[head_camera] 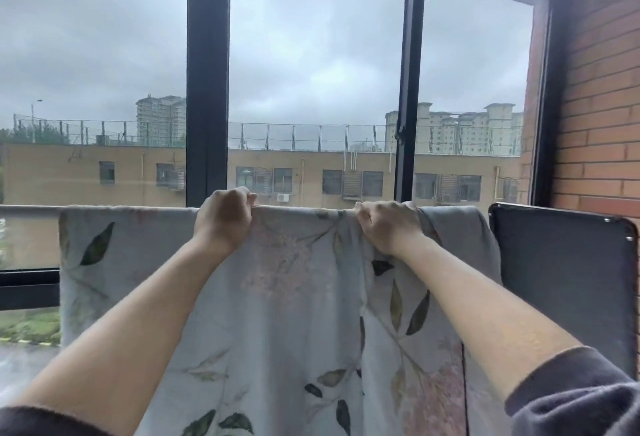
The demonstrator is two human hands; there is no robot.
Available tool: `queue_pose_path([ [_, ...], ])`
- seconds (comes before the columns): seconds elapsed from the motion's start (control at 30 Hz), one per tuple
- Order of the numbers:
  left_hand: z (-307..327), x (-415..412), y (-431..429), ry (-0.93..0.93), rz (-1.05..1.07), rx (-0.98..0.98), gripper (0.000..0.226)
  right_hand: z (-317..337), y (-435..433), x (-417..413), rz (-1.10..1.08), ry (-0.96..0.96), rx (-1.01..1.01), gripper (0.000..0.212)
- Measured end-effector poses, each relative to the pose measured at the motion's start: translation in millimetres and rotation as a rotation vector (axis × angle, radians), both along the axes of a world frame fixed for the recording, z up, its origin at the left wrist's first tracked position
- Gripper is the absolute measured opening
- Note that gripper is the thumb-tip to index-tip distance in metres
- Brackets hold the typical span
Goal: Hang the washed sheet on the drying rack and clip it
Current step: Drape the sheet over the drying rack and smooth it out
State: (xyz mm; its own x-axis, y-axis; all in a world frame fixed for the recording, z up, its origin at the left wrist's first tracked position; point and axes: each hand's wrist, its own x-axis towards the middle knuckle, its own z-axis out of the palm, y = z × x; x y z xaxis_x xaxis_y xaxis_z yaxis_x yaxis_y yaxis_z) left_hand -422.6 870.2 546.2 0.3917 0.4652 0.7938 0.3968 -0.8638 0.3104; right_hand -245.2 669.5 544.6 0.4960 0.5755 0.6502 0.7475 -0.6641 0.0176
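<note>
Two bare forearms are seen, sleeves pushed up past the elbows. A dark grey sleeve, soft and bunched in folds, is worn on the right arm. A darker, fuzzy-edged sleeve is glimpsed on the left. The left hand and right hand are ungloved.

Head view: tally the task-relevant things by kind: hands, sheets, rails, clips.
Hands: 2 (left hand, right hand), both gripping the sheet's top edge
Sheets: 1 (floral sheet)
Rails: 1 (rail)
Clips: 0 visible
Total: 4
</note>
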Motion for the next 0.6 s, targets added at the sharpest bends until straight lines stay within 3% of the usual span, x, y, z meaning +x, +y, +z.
queue_pose_path([
  [0.2,-18.4,2.7,-15.8,0.058,0.025,0.254,0.043,4.8,-7.2,7.8,0.119,0.061,0.112,0.044],
  [0.4,-7.9,-12.1,3.8,-0.069,-0.094,0.010,0.031,12.9,-9.2,7.6,0.272,0.182,0.176,0.044],
  [0.6,-5.7,-33.9,28.2,-0.107,0.112,-0.084,0.034,4.5,-12.0,5.9,0.176,0.059,0.106,0.044],
])
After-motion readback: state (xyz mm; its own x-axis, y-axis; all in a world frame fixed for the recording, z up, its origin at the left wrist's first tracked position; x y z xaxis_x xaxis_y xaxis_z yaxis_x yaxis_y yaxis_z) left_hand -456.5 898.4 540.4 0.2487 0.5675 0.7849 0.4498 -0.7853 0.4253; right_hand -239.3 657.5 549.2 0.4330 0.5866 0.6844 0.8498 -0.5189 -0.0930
